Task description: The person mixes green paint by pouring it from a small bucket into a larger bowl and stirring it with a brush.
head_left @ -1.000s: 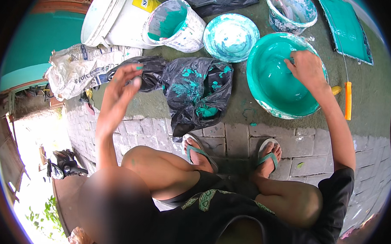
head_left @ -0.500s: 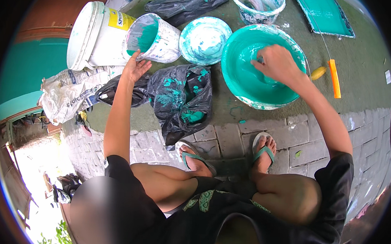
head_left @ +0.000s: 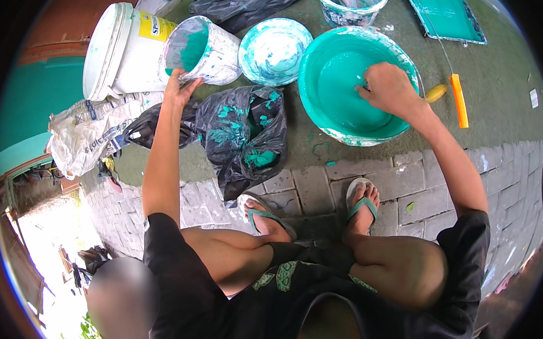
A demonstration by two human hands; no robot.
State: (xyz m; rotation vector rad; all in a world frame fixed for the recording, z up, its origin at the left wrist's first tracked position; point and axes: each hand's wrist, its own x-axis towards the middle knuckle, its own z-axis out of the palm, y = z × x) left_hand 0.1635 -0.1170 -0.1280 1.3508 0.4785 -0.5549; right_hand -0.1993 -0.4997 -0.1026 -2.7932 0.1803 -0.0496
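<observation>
My left hand (head_left: 179, 93) grips the lower rim of a white, paint-smeared bucket (head_left: 223, 55). This bucket is tilted on its side, its mouth toward me and green paint coating the inside. Over a wide basin (head_left: 306, 90) of turquoise-green paint (head_left: 337, 82), my right hand (head_left: 389, 89) is closed, fingers curled down toward the paint. Whatever those fingers hold, if anything, is hidden beneath the hand. Between the two stands a round white lid or dish (head_left: 274, 52), streaked with green. A black plastic bag (head_left: 225, 123) splashed with green paint lies just below my left hand's bucket.
A large white lidded pail (head_left: 123, 51) lies at the left by a crumpled white sack (head_left: 75, 133). Beyond the basin are a smaller paint tub (head_left: 350, 15) and a green paint tray (head_left: 447, 17). An orange-handled tool (head_left: 460, 101) lies right of the basin. Another black bag (head_left: 241, 7) lies behind.
The whole view has shifted slightly, so the containers sit a little further left and higher. My right hand has moved within the basin, its fingers more curled; my left hand's fingers have closed around the bucket's rim.
</observation>
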